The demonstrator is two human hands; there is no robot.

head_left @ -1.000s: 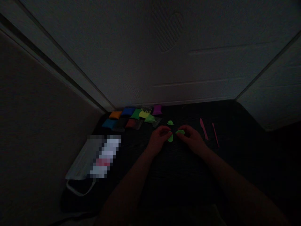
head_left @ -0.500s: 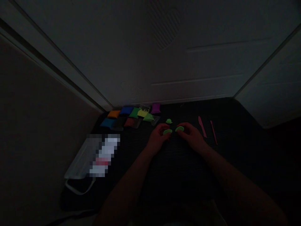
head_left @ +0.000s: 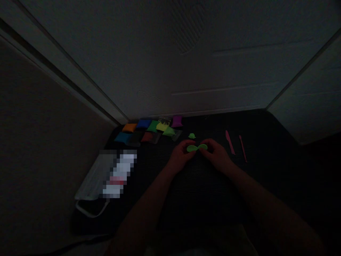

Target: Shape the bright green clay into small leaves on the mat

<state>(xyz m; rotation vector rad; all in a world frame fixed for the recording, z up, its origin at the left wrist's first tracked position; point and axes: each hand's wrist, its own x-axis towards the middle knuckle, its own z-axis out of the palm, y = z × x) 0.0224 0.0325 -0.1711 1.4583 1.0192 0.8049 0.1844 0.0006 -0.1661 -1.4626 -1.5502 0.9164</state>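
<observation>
Head camera view, very dim: two flattened light-green ovals, apparently soft modelling clay, are held over a dark table (head_left: 202, 199). The left oval (head_left: 191, 148) is pinched between the left hand's (head_left: 180, 154) thumb and fingers; the right oval (head_left: 203, 147) is pinched the same way by the right hand (head_left: 216, 153). Both grips are drawn in, spaced only by the piece each holds. The ovals look already shaped; their inner ends touch or nearly touch, but whether they are joined cannot be told. Just beyond the hands, a small green lump (head_left: 191, 136) lies separate, not attached to either oval. To the right, out of hand, lie a pink knife (head_left: 230, 143) and a slim pink stick tool (head_left: 243, 149). Farther left, near the white wall (head_left: 128, 78), small packets (head_left: 144, 123) in many colours lie in two rough rows. Nearer, a pale face mask (head_left: 94, 177) lies beside a pixelated white patch (head_left: 119, 174).
</observation>
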